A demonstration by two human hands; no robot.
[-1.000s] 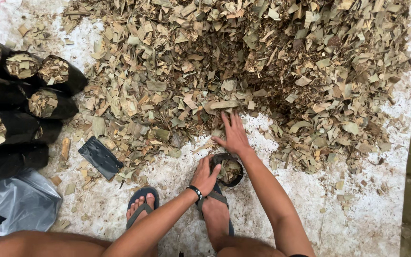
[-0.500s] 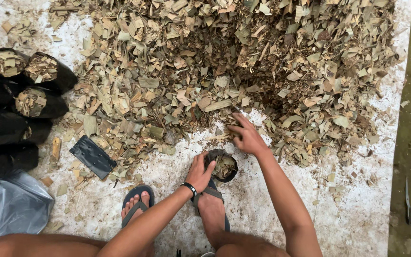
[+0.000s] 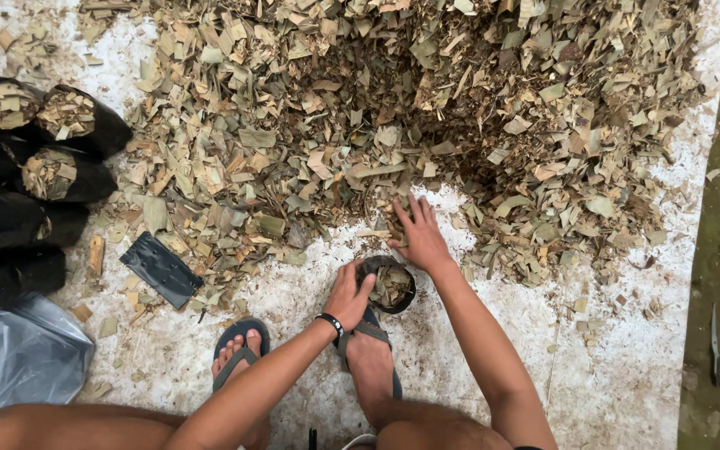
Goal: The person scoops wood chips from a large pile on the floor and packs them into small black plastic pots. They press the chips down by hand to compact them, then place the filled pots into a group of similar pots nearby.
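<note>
Gripping the rim of a small black bag [image 3: 391,285] with the left hand [image 3: 350,293], fingers curled over the near-left edge; right hand [image 3: 420,237] spread flat, fingers open, pressed onto loose leaf pieces just above the bag, holding nothing that shows. Bag upright on the white sheet [image 3: 610,367], partly filled with chopped leaves, just ahead of the right foot's sandal [image 3: 370,350] and at the near edge of the big pile.

From the left: filled black bags [image 3: 39,167] lying stacked on their sides at the sheet's edge, open mouths packed with leaf bits. Below them, a crumpled clear plastic bag [image 3: 18,354]. Next, a flat empty black bag [image 3: 160,268] lying apart on the sheet, near the pile's left fringe. Then the left foot in a sandal [image 3: 239,350], and a dark band [image 3: 330,322] on the left wrist. Across the top and middle, a wide pile of dry chopped leaves [image 3: 393,100], tan and pale green. Far right, on the darker floor beyond the sheet, a pair of scissors [image 3: 717,346], well apart from the hands.
</note>
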